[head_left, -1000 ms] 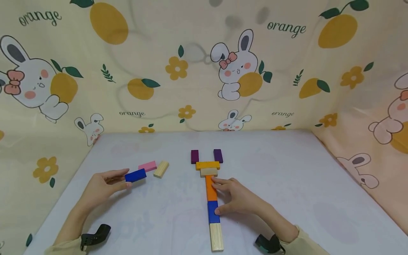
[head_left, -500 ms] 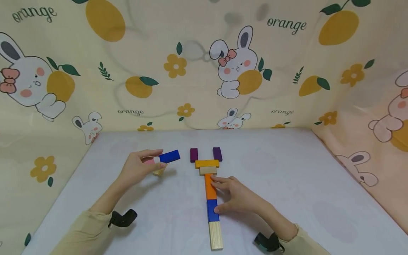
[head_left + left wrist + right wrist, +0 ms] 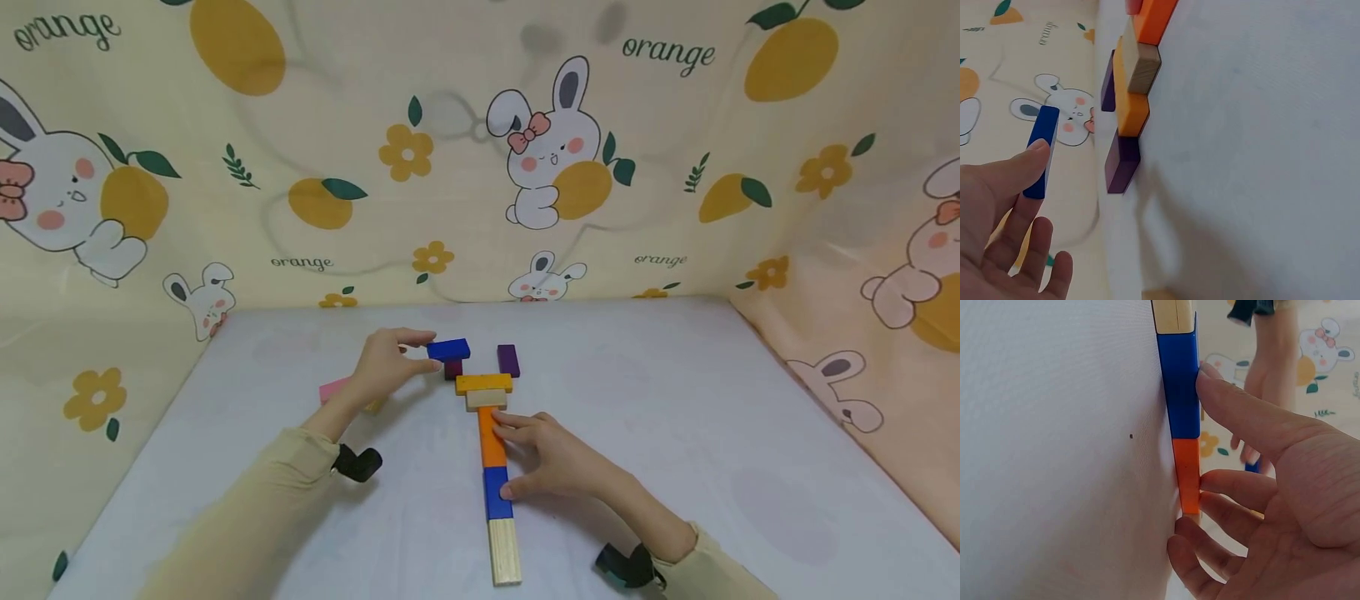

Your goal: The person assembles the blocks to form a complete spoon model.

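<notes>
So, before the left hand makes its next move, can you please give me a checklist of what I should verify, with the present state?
1. Grip on the held blue block: ok, the left hand pinches it.
2. Held block apart from the left purple block: ok, a gap shows in the left wrist view.
3. Left purple block fully visible from the head: not ok, the held block hides part.
4. Orange block, lower blue block and bottom wooden block in line: ok.
5. Right hand at the row: ok, its fingers are at the orange block.
6. Exact landing spot: cannot tell.
</notes>
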`<action>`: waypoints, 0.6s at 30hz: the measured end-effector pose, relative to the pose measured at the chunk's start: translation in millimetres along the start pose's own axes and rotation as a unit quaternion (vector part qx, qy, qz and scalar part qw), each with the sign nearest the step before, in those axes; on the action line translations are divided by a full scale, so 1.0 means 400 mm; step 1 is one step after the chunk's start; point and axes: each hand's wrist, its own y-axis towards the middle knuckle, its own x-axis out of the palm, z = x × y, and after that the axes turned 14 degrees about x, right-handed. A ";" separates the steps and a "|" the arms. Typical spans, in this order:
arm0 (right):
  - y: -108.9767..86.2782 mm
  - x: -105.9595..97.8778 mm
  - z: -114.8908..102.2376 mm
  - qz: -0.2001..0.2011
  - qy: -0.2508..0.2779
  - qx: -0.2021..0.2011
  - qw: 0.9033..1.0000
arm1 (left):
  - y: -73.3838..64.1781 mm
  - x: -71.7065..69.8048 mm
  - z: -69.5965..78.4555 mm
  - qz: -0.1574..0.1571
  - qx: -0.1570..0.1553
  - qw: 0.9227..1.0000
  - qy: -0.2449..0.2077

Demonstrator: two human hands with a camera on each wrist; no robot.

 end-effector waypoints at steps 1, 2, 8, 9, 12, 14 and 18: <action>0.000 -0.001 0.000 0.000 0.001 0.000 1.000 | 0.008 0.009 0.001 -0.003 -0.004 1.000 -0.004; 0.000 -0.002 0.000 0.000 0.001 0.000 1.000 | 0.015 0.018 0.001 -0.007 -0.005 1.000 -0.007; 0.001 -0.003 -0.002 -0.002 0.002 -0.005 1.000 | 0.046 0.066 -0.005 -0.027 0.005 1.000 -0.003; 0.001 -0.003 -0.002 -0.002 0.002 -0.006 1.000 | 0.050 0.073 -0.007 -0.027 0.005 1.000 -0.002; 0.001 -0.002 -0.002 -0.002 0.003 -0.007 1.000 | 0.057 0.088 -0.013 -0.025 -0.006 1.000 -0.003; 0.001 -0.002 -0.002 -0.003 0.003 -0.006 1.000 | 0.063 0.097 -0.017 -0.027 -0.007 1.000 0.002; 0.001 -0.003 0.000 -0.003 0.001 -0.003 1.000 | 0.074 0.111 -0.017 -0.036 0.001 0.999 0.014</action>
